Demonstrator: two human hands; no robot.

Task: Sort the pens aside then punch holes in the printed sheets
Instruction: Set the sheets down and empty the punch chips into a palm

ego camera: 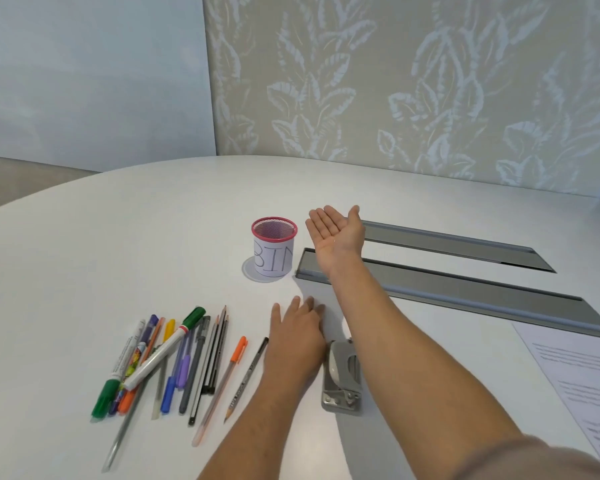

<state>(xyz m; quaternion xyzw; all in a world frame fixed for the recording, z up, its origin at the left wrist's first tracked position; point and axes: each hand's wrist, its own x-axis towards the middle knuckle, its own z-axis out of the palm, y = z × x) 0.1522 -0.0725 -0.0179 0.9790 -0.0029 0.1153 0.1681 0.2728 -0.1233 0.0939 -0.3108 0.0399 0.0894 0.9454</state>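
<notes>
Neither hand grips anything. The right hand (336, 230) is held out over the table (118, 244) palm up, fingers spread flat and empty, above the near end of a grey slot (465, 292) set into the tabletop; a second slot (458, 247) runs parallel behind it. The left hand (297, 337) lies palm down on the table, fingers loosely extended, with nothing under them that can be seen.

Just right of the left hand, between the two forearms, sits the grey punch (342, 379); the right forearm crosses over its right edge. Just left of the left hand lies a grey pencil (246, 379), then an orange-capped pen (222, 386) beside it, and further left the main heap of pens (160, 362), overlapping one another, with a green-capped white marker (167, 348) lying across the top.

Beyond the left hand and just left of the right hand stands a pink mesh cup (274, 249), upright, wrapped in paper lettered "BIN", with no pens showing in it.

The printed sheets (582, 379) lie at the right edge of the table, well apart from the punch, partly cut off by the frame.
</notes>
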